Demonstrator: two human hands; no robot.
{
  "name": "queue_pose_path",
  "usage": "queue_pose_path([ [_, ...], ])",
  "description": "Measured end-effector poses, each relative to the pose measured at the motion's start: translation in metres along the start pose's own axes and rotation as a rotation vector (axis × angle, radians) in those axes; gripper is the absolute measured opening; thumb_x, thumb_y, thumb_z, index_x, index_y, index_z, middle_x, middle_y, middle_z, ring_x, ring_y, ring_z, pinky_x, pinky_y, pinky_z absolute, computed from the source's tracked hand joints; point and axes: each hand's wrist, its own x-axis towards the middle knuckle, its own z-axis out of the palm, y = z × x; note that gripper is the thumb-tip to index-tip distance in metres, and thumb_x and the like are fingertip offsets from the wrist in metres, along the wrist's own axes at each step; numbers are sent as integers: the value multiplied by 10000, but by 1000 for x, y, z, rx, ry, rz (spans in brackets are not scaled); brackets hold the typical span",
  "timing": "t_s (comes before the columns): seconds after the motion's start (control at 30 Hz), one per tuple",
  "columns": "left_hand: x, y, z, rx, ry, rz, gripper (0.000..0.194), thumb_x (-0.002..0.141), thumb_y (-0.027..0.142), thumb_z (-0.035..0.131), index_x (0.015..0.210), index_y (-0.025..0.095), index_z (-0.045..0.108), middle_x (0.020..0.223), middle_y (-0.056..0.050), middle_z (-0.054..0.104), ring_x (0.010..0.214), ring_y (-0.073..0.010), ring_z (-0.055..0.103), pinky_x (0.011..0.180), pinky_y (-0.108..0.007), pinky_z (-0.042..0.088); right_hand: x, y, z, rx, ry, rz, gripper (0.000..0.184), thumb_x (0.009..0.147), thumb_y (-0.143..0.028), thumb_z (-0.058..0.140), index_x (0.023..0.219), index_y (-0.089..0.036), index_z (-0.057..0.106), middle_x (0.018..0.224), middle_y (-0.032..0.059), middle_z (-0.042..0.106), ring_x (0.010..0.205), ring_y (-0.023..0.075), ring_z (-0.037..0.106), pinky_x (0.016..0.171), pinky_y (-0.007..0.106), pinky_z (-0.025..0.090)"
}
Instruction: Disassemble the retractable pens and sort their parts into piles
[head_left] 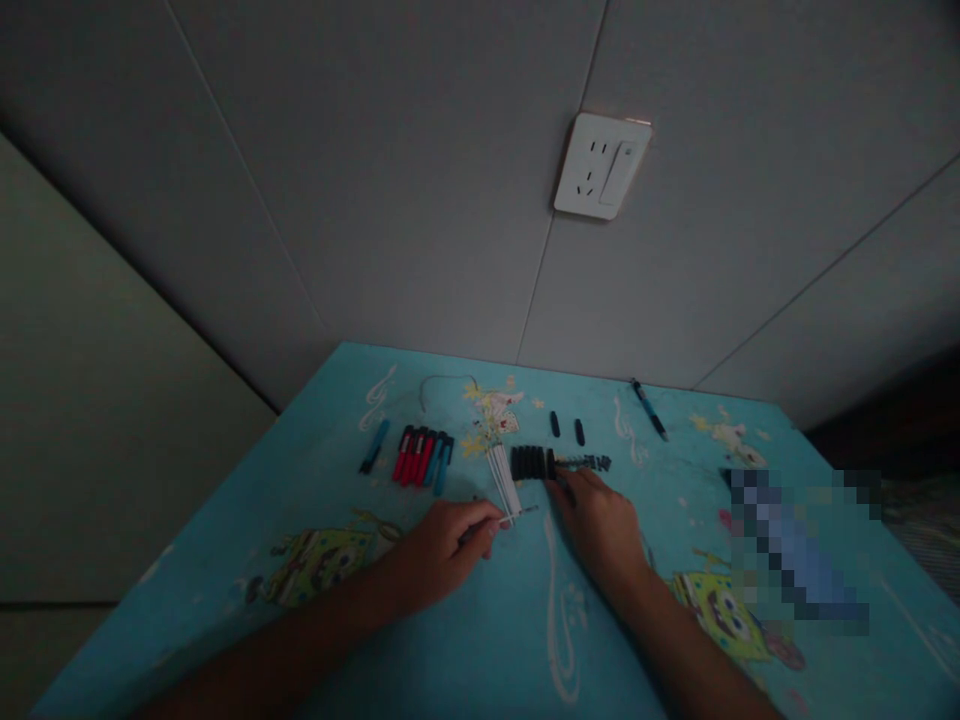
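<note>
Fingers of the left hand [442, 545] curl narrowly around a thin pen refill [501, 522], its tip pointing toward the right hand [596, 520], a pinch that keeps the slim piece steady. The right hand lies flat and loosely spread on the worktop [480, 640], fingertips touching the end of a row of black caps [532, 462], seemingly to pick from it; whether it grips one I cannot tell. Just ahead of the left hand lies a bunch of white refills [504, 480], sorted like with like. Farther left of it sit red and blue pen barrels [421, 457]. Beyond the right hand lie two loose black caps [566, 428] and, farther right, a whole pen [649, 409].
</note>
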Motion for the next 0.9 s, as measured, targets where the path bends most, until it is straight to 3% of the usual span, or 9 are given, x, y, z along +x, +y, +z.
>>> queue_pose_path([
  [0.23,0,-3,0,-5,11,15,299,1016,306,410,872,172,635,697,13,608,638,-122,556,621,-242,361,0,0,0,18,79,52,238,983,-309,493,1010,-220,712,916,63,728,694,203,694,594,284,466],
  [0.4,2,-6,-1,11,96,-17,293,1014,302,411,895,172,645,699,19,612,607,-113,529,594,-237,353,-5,8,-10,304,235,-50,229,978,-303,527,1124,-202,672,973,62,698,726,183,657,673,303,506],
  [0.53,3,-12,-4,80,205,-10,260,1005,293,428,971,175,658,736,13,623,661,-128,565,635,-243,383,-6,14,-16,517,235,-220,207,977,-283,549,1131,-205,663,993,73,669,767,178,633,725,314,532],
  [0.63,3,-14,-4,94,209,-4,264,1010,294,422,989,180,659,753,12,629,681,-131,579,653,-244,396,-5,16,-15,562,227,-285,213,972,-249,562,1161,-214,654,1043,79,657,892,197,642,803,335,544],
  [0.9,4,-10,-6,95,182,15,265,1012,292,427,966,172,658,736,16,625,668,-123,592,637,-231,399,-5,14,-17,567,207,-318,228,973,-217,562,1184,-226,646,1075,80,649,956,201,646,866,360,548],
])
